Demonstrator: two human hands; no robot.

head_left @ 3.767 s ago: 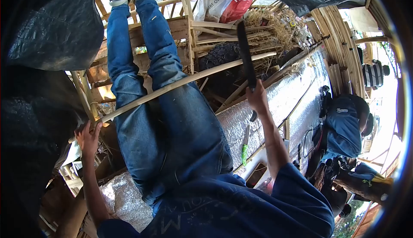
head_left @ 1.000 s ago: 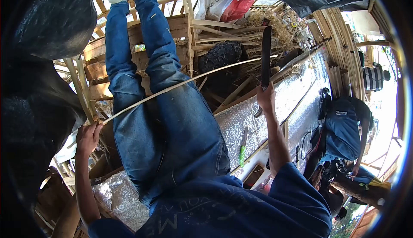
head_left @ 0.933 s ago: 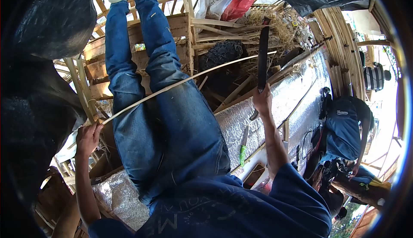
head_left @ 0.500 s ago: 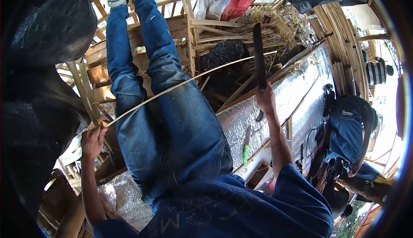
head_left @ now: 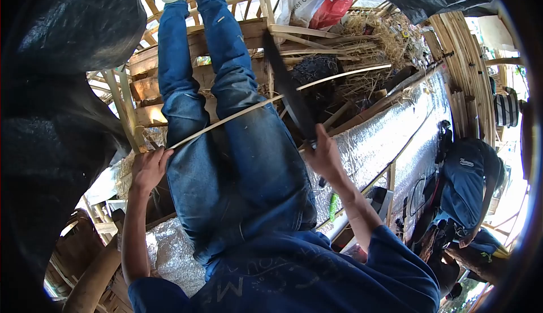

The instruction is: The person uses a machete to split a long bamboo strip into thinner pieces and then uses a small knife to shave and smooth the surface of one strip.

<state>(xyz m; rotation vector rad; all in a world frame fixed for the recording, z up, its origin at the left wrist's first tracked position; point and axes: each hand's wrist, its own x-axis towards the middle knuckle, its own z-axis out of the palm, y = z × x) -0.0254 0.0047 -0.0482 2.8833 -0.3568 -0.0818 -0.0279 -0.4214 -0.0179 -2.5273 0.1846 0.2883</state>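
Note:
My left hand (head_left: 149, 169) is closed around one end of a long, thin bamboo strip (head_left: 237, 112). The strip slants up to the right across my jeans and past my knees, its far end hanging over the bamboo scraps. In my closed right hand (head_left: 327, 153) is a machete (head_left: 289, 91) with a long dark blade, angled up and to the left. Its blade overlaps the strip in this view, beside my right thigh. Below my right hand, a green-handled knife (head_left: 333, 206) lies on the foil sheet, partly hidden by my forearm.
Silvery foil sheeting (head_left: 403, 119) covers the surface on my right. Split bamboo and straw (head_left: 384, 30) are heaped ahead, near a red and white sack (head_left: 319, 8). Another person (head_left: 470, 171) bends over at the far right. Black plastic (head_left: 62, 115) hangs on the left.
My right hand has come down and left, swinging the machete from upright beside the strip to slanting across it. The view has shifted slightly; my left hand still grips the strip's end.

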